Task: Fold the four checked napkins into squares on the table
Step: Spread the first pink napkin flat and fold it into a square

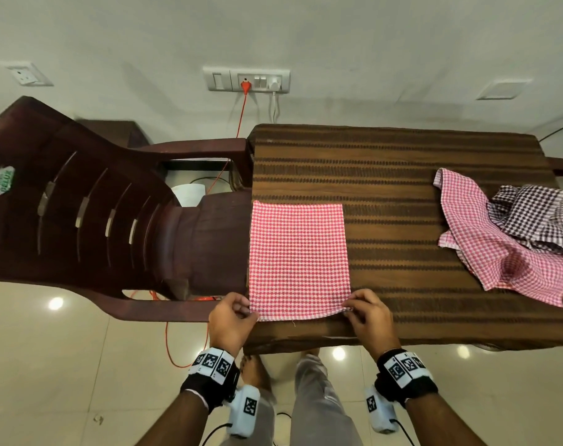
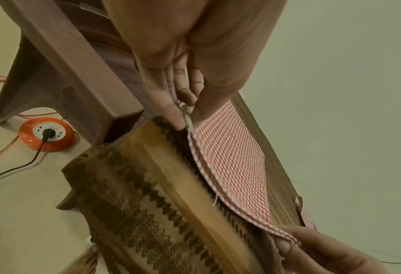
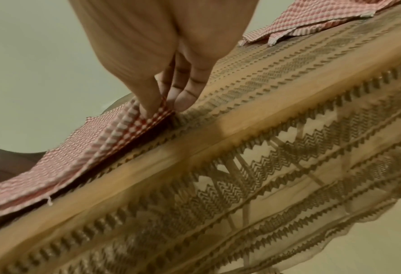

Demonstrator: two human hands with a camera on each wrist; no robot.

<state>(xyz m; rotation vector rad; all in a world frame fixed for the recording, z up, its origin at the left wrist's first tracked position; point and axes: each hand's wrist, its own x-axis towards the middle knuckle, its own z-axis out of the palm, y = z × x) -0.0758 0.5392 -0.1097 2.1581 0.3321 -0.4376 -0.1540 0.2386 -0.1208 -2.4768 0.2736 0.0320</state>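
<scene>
A red-and-white checked napkin [image 1: 298, 257] lies flat as a folded rectangle on the table's left part, over the brown striped cloth [image 1: 402, 175]. My left hand [image 1: 241, 312] pinches its near left corner [image 2: 187, 118] between thumb and fingers. My right hand [image 1: 354, 309] pinches the near right corner [image 3: 157, 113], lifted slightly off the cloth. The near edge [image 2: 208, 172] shows two layers. At the table's right end lies a crumpled heap: a pink checked napkin [image 1: 499, 252] with a dark purple checked napkin [image 1: 534, 217] on top.
A dark brown plastic chair [image 1: 80, 204] lies against the table's left side. An orange extension reel [image 2: 46, 133] with a black plug sits on the tiled floor, with orange cable trailing to the wall sockets [image 1: 246, 80]. The tablecloth hangs over the near edge [image 3: 241, 185].
</scene>
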